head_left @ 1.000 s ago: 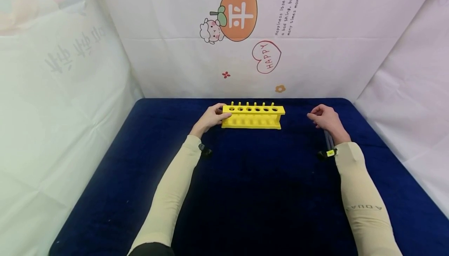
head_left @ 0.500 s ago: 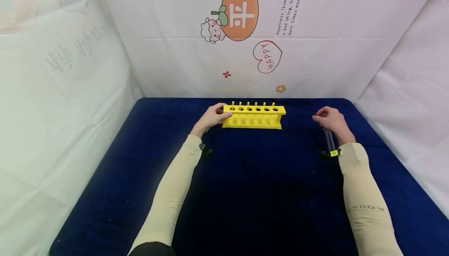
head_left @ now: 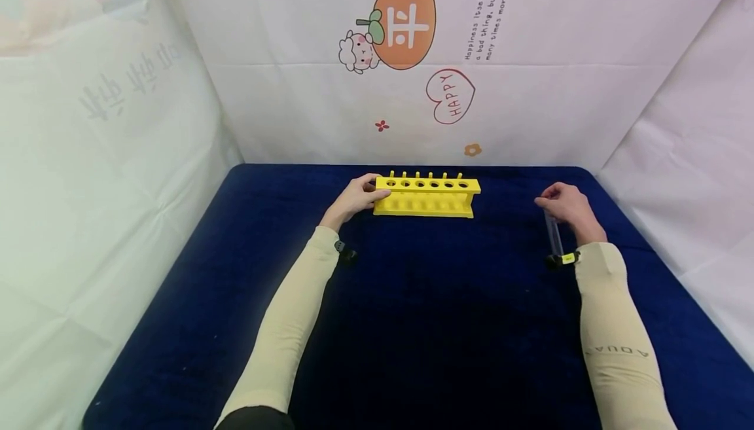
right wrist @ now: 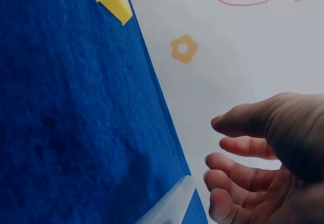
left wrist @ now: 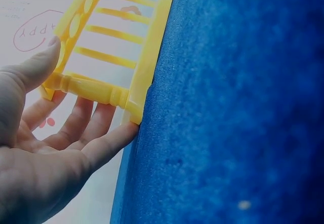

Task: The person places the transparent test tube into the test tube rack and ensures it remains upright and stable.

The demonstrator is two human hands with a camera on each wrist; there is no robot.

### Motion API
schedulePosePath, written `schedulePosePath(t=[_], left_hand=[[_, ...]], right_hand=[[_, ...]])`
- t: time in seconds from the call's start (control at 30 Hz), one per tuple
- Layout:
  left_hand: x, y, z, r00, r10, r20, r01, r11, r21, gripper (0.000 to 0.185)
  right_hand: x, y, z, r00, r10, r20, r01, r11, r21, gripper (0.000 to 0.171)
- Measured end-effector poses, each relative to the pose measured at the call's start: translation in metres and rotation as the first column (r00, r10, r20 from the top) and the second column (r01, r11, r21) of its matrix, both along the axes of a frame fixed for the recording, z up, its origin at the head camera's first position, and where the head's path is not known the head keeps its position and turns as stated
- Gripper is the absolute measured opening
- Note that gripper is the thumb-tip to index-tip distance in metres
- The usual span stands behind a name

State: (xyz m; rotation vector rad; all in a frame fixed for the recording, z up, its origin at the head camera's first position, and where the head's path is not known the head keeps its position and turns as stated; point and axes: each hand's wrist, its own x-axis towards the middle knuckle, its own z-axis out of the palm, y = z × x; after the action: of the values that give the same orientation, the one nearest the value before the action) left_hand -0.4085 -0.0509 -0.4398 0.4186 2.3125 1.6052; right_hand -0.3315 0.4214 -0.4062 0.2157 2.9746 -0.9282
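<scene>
At the far middle of the dark blue table, the yellow rack is gripped at its left end by the left hand, while at far right the right hand is held loosely curled, thumb narrowly parted from fingertips, beside a clear tube.

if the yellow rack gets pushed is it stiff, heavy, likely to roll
The yellow rack is probably stiff, its frame looking straight. It is likely light for its size, being mostly open gaps. Its long, flat base suggests it would slide rather than roll.
</scene>
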Motion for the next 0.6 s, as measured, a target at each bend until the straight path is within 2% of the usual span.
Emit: schedulePosePath(t=[0.2,0.6], left_hand=[[0.001,0.0,0.0,1.0,-0.011,-0.001,0.011,1.0,0.019,0.071],[0.0,0.0,0.0,1.0,-0.004,-0.01,0.004,1.0,-0.009,0.07]], right_hand=[[0.0,0.006,-0.002,1.0,-0.012,0.018,0.011,1.0,0.013,0.044],[-0.001,0.014,-0.006,1.0,-0.018,0.015,0.018,0.999,0.027,0.046]])
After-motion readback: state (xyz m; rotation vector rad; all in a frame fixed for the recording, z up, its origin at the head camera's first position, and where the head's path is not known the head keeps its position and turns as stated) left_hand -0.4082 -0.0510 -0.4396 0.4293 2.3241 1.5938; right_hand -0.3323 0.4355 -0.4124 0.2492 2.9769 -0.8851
